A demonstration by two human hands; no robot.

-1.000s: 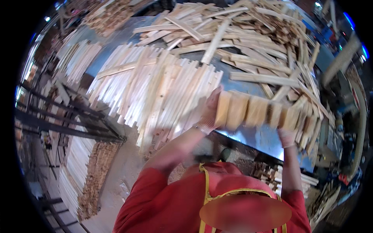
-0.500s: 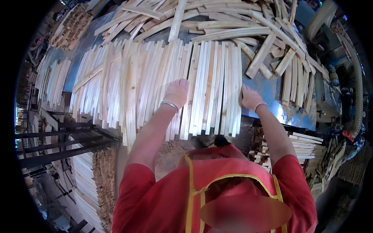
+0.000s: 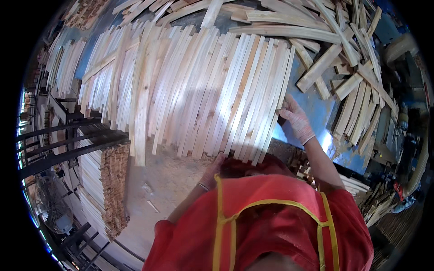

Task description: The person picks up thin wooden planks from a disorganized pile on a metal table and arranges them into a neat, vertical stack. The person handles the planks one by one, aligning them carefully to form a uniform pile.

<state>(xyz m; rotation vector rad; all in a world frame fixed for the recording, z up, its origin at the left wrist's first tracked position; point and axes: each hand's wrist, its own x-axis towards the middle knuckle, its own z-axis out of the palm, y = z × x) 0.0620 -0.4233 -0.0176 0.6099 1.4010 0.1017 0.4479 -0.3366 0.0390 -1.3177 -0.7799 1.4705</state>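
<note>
A broad row of pale wooden strips [image 3: 199, 95] lies side by side on the blue metal table, one strip standing out orange-brown. My right hand [image 3: 296, 119], in a pale glove, is at the row's right side, its fingers and thumb closed against the outermost wooden strip [image 3: 284, 81]. Low in front of the row is my left hand [image 3: 214, 169], by the near strip ends and close to my body. Its fingers are mostly hidden in shadow, so whether they touch the wood is unclear.
Loose boards [image 3: 289, 31] are heaped across the far side. More short boards [image 3: 361, 113] lie at the right of the blue table [image 3: 312, 104]. Dark metal bars [image 3: 68, 147] and a stack of strips [image 3: 113, 189] stand at the left. A fan [image 3: 54, 203] is beyond them.
My left hand has come off the top of the row and back toward my body, to the near ends. My right hand stays at the right side; the strips now slant more in view.
</note>
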